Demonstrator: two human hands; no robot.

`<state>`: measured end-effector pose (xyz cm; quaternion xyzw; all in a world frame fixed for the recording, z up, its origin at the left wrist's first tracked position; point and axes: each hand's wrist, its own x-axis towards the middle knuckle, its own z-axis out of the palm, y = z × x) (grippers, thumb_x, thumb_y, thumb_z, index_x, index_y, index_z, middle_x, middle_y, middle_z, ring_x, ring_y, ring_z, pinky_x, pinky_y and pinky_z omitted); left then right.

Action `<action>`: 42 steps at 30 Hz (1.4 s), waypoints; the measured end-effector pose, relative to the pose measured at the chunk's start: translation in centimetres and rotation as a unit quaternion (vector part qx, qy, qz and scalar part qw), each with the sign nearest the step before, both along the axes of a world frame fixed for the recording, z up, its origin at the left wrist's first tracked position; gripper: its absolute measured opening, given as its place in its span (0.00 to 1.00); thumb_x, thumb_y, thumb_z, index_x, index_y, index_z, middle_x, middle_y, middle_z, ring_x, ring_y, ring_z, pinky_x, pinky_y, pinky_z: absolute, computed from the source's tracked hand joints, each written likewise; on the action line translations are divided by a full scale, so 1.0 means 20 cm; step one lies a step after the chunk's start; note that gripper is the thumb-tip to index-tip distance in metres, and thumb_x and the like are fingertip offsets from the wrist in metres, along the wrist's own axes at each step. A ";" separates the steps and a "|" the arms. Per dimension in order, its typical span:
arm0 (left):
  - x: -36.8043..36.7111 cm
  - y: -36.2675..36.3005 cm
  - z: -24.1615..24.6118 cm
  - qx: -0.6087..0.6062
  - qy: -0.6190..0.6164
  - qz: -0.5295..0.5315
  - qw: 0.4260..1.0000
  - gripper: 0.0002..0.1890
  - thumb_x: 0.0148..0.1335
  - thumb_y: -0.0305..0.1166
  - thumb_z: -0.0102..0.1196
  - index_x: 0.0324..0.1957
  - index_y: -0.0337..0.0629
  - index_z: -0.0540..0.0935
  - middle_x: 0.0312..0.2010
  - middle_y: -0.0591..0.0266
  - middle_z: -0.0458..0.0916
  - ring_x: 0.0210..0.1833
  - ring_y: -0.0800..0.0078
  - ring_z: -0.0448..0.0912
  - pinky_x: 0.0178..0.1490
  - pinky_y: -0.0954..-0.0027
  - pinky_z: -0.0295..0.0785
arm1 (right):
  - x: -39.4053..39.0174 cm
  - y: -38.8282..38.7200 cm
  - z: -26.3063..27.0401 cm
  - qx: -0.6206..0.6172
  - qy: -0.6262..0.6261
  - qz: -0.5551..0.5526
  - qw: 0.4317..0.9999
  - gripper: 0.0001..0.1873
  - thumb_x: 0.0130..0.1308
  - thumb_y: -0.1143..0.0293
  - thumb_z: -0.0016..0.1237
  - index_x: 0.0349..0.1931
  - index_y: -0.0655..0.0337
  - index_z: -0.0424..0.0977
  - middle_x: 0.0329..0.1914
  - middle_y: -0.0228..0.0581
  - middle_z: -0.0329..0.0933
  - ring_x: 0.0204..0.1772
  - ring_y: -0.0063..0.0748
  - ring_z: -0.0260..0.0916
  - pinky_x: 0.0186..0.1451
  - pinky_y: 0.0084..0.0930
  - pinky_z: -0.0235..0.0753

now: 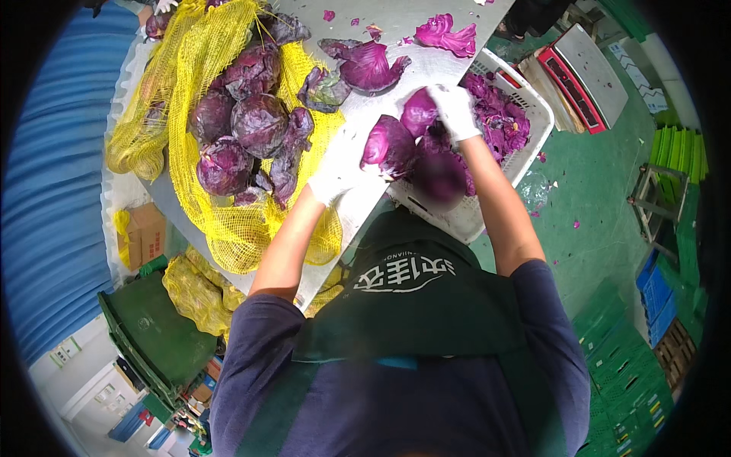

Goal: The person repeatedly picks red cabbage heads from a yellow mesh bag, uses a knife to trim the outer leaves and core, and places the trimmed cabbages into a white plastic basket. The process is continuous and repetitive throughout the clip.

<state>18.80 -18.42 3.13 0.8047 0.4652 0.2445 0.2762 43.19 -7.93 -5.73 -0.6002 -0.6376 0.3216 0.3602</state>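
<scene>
My left hand (341,164), in a white glove, holds a red cabbage (393,147) near the edge of the metal table (348,111). My right hand (457,111), also gloved, has its fingers closed on a glossy purple cabbage leaf (418,112) beside that head. Under my right forearm is a white plastic crate (539,123) with many torn purple leaves (502,123). A round purple shape (438,176) below my hands is blurred; I cannot tell whether it is a head or a leaf. Left of my left hand, several red cabbages (260,125) lie on a yellow mesh sack (197,74).
Loose leaves (371,65) lie across the table. A scale (588,74) stands beyond the crate on the green floor (577,211). At lower left are a green wheeled bin (160,331), filled mesh sacks (197,291) and a cardboard box (145,234). Another person's gloved hand (165,5) shows at top left.
</scene>
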 end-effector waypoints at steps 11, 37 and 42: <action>-0.03 0.00 -0.40 -0.068 0.122 0.235 0.962 0.72 0.30 0.49 0.76 0.70 0.29 0.41 0.63 0.35 0.57 0.66 0.46 0.62 0.69 0.59 0.60 | 0.06 -0.32 0.04 0.243 0.010 0.150 0.958 0.14 0.57 0.76 0.45 0.43 0.56 0.79 0.40 0.43 0.80 0.34 0.38 0.77 0.38 0.28 0.78; 0.05 -0.01 -0.04 -0.052 0.073 0.178 0.980 0.71 0.25 0.50 0.77 0.71 0.31 0.48 0.62 0.39 0.59 0.66 0.47 0.62 0.72 0.59 0.56 | -0.07 0.11 -0.16 -0.073 -0.054 0.093 0.992 0.32 0.65 0.41 0.44 0.51 0.63 0.76 0.31 0.48 0.79 0.31 0.44 0.77 0.39 0.37 0.76; -0.06 -0.03 -0.08 -0.129 -0.151 0.160 0.967 0.67 0.28 0.40 0.81 0.69 0.33 0.49 0.62 0.45 0.61 0.65 0.56 0.63 0.70 0.61 0.59 | -0.16 -0.15 0.09 -0.163 0.290 0.025 0.943 0.17 0.59 0.60 0.60 0.38 0.66 0.75 0.21 0.32 0.71 0.23 0.19 0.67 0.20 0.22 0.66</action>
